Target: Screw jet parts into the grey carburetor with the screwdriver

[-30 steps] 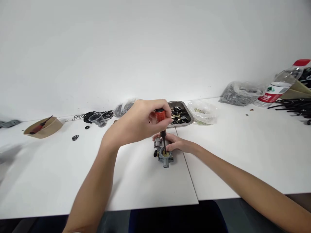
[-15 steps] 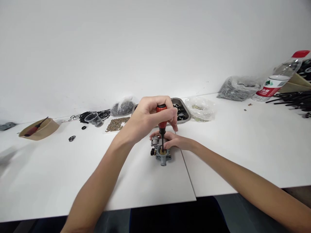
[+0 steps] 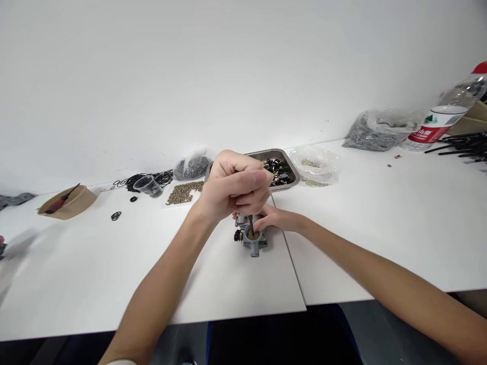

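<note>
My left hand (image 3: 239,185) is closed in a fist round the screwdriver; its red handle is hidden by the fingers. Below the fist the dark screwdriver shaft (image 3: 251,224) points down into the round bore of a grey carburetor (image 3: 254,248), touching or close to the brass-coloured part inside. A black knob sticks out on the carburetor's left side. My right hand (image 3: 279,219) grips the carburetor from behind and the right, the thumb by the bore's rim; its other fingers are mostly hidden. The carburetor rests on the white table (image 3: 228,284).
Behind the hands stand a metal tray (image 3: 294,177) of small parts, a clear bag (image 3: 323,170) and brass pieces (image 3: 182,193). Left are a plastic cup (image 3: 150,187), black rings (image 3: 116,216) and a tan bowl (image 3: 70,208) with another screwdriver. A bottle (image 3: 437,124) stands right.
My left hand has turned and closed into a fist over the screwdriver handle, which showed before. My right hand still holds the carburetor. The view has shifted slightly.
</note>
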{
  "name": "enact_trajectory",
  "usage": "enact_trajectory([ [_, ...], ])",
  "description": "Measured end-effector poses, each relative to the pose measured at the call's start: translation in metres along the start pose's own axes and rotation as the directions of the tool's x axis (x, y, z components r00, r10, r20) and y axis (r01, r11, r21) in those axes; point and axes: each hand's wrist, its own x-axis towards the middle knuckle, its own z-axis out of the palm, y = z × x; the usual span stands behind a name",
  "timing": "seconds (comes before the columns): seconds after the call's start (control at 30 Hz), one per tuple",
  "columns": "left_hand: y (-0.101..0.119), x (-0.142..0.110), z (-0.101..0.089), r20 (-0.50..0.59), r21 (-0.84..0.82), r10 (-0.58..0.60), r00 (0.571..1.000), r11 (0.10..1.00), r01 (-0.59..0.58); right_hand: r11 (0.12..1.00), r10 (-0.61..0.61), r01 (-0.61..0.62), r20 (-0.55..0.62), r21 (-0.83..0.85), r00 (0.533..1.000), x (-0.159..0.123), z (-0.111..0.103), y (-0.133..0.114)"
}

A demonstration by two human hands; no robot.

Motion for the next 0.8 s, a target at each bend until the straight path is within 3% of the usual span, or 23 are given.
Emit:
enact_trajectory([
  [0.13, -0.008, 0.006, -0.017, 0.088, -0.050, -0.039, 0.995, 0.998, 0.044, 0.999, 0.050, -0.050, -0.010, 0.021, 0.999, 0.000, 0.000, 0.002],
  [0.27, -0.005, 0.013, -0.015, 0.056, -0.006, -0.102, 0.993, 0.995, 0.102, 0.998, 0.056, -0.055, -0.031, 0.028, 0.998, -0.002, 0.001, 0.000],
  [0.33, 0.000, 0.014, -0.003, -0.033, 0.065, -0.159, 0.987, 0.985, 0.161, 0.998, 0.044, -0.043, -0.026, 0.036, 0.999, -0.003, 0.002, -0.002],
  [0.4, 0.005, 0.012, 0.011, -0.189, 0.154, -0.168, 0.967, 0.968, 0.199, 0.999, 0.033, -0.033, -0.010, 0.042, 0.999, -0.003, 0.002, -0.004],
  [0.5, 0.008, 0.007, 0.028, -0.412, 0.242, -0.087, 0.907, 0.949, 0.200, 0.999, 0.010, -0.010, 0.016, 0.034, 1.000, -0.003, 0.002, -0.004],
  [0.57, 0.005, 0.003, 0.034, -0.483, 0.249, -0.028, 0.875, 0.954, 0.168, 1.000, -0.002, 0.002, 0.000, 0.008, 1.000, -0.002, 0.002, -0.003],
  [0.67, -0.001, 0.001, 0.034, -0.482, 0.228, 0.013, 0.876, 0.967, 0.111, 0.999, 0.010, -0.011, -0.036, -0.043, 0.999, -0.001, 0.001, -0.002],
  [0.8, -0.003, 0.001, 0.026, -0.356, 0.129, -0.024, 0.934, 0.989, 0.074, 0.998, 0.014, -0.015, -0.023, -0.057, 1.000, -0.003, 0.000, 0.000],
])
